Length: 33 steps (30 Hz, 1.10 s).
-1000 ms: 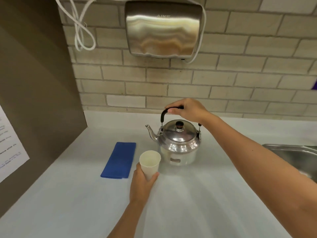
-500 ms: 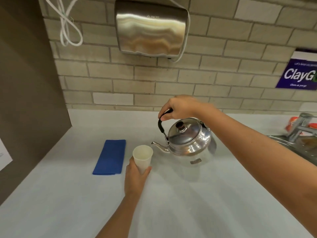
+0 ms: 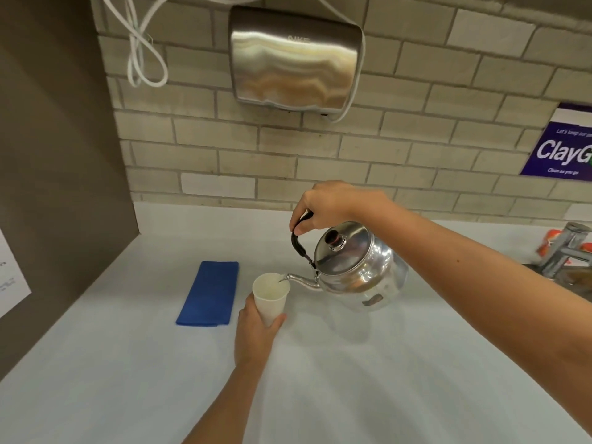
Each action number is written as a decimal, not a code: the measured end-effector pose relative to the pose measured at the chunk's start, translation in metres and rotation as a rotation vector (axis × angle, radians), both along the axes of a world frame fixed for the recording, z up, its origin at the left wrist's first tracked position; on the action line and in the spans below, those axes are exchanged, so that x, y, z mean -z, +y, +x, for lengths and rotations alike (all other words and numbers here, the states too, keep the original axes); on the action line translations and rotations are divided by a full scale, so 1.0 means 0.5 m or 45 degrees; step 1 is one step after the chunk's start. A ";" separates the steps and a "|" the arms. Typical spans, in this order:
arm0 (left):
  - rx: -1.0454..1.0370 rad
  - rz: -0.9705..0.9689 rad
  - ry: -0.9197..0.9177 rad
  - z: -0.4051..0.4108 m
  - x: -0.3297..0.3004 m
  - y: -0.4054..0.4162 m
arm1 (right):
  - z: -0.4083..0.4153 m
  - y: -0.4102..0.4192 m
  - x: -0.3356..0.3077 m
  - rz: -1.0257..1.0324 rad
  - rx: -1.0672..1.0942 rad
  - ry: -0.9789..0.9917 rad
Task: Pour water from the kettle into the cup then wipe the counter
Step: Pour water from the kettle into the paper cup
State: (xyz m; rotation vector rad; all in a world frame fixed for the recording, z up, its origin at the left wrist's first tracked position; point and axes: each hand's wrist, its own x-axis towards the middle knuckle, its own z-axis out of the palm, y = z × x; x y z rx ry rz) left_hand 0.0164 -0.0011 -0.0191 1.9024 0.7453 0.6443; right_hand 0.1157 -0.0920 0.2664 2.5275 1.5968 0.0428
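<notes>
— Tipping the kettle (image 3: 358, 270) by its black handle, right hand (image 3: 330, 205) clenched around it, spout at the cup (image 3: 270, 294) rim?

— Yes; left hand (image 3: 256, 334) wrapping the paper cup on the counter (image 3: 352, 379). Probably flimsy, gripping low, gently.

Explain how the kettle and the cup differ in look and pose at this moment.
The kettle is shiny metal with a dark handle; the cup is plain white. The kettle is tilted, spout over the cup's rim, while the cup is roughly upright. The right hand holds the kettle; the left hand holds the cup.
</notes>
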 end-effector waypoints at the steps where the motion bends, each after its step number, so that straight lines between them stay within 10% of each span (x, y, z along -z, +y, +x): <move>1: -0.002 0.000 0.000 0.000 0.000 0.000 | -0.001 0.003 0.001 -0.006 -0.010 0.000; 33: -0.028 0.036 -0.016 -0.001 0.001 -0.003 | -0.012 0.029 -0.017 -0.116 -0.109 -0.108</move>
